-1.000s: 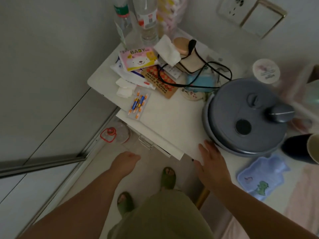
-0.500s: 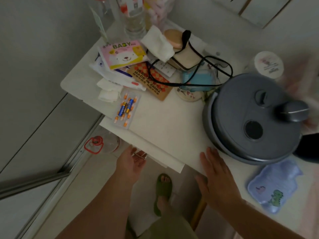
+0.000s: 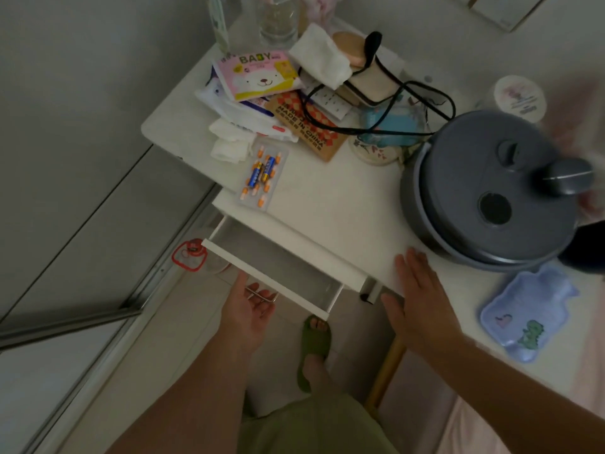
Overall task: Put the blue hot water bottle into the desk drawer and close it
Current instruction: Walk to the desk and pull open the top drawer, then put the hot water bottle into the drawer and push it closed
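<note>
The left hand (image 3: 250, 309) curls its grip around the metal handle (image 3: 262, 296) of the desk drawer (image 3: 271, 257), pulled out and showing bare grey inside. The right hand (image 3: 417, 299) rests flat, grip released, on the desk (image 3: 327, 208). The blue hot water bottle (image 3: 527, 314) lies on the desk's right end.

The white desk top (image 3: 327, 204) carries a round grey lidded pot (image 3: 491, 198) just beyond the right hand's fingertips (image 3: 412, 260), a blue rubber hot water bottle (image 3: 527, 312) to their right, and a clear battery blister pack (image 3: 263, 175) beyond the left hand's fingers (image 3: 258, 294).
</note>
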